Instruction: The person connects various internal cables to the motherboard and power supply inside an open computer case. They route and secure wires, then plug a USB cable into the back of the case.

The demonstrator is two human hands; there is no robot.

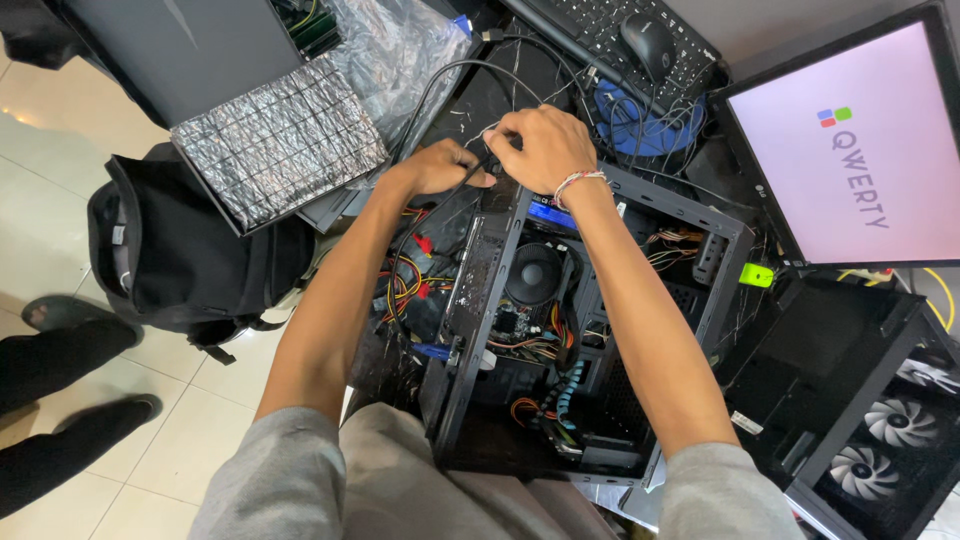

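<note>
Both hands met at the far top edge of the open black metal computer case (700,215), which lay with its side panel off so the inside faced up toward the camera. The left hand (440,168) had its fingers curled and pressed together around a thin black cable (440,85), pinching it just where it came down to the case's edge. The right hand (540,148), with a braided bracelet (578,180) at the wrist, was closed in a loose fist touching the left, its fingers bent down over the same cable or a connector beneath; the fingertips themselves were hidden, so exactly what they pinched could not be told. The cable looped up and away from the hands toward the black keyboard (600,25) and black mouse (648,42) at the top, which suggested it was held taut at that end to be handled at the case.

Inside the case, a round black cooling fan (533,272) sat on the board, with bundles of red, yellow and orange wires (405,280) spilling near the left forearm. A lit monitor with a pale pink screen (850,140) stood to the right, and a second black case with white fans (885,430) lay lower right. A silver quilted foil pad (275,140) and crumpled clear plastic wrap (395,50) rested upper left, above a black backpack (185,250) on the tiled floor (60,120). Another person's dark shoe (60,312) showed at the left edge.
</note>
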